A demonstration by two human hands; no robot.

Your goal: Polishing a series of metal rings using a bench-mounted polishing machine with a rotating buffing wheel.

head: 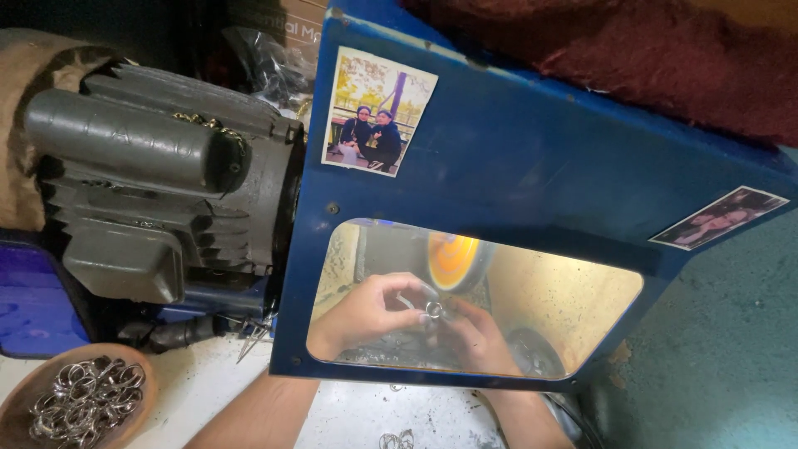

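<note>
The head view looks down on a blue metal hood point(532, 158) that fills the middle and right of the frame, with a clear window point(573, 308) cut into its lower part. Through that window, in the lower centre, both hands meet around a small metal ring point(433, 310). The left hand point(370, 309) comes in from the lower left and pinches the ring with its fingertips. The right hand point(475, 337) comes in from the lower right, its fingers clenched on the same ring from the other side. The ring sits just below the orange polishing wheel point(453, 260), close to its edge; whether it touches the wheel cannot be told.

In the upper left stands a grey electric motor point(158, 191), touching the hood's left side. In the lower left corner a brown bowl point(25, 391) holds a heap of metal rings point(87, 403). Two photographs are stuck to the hood: one point(378, 111) at upper centre, another point(719, 218) at the right edge. A dark red cloth point(665, 50) lies over the hood at upper right.
</note>
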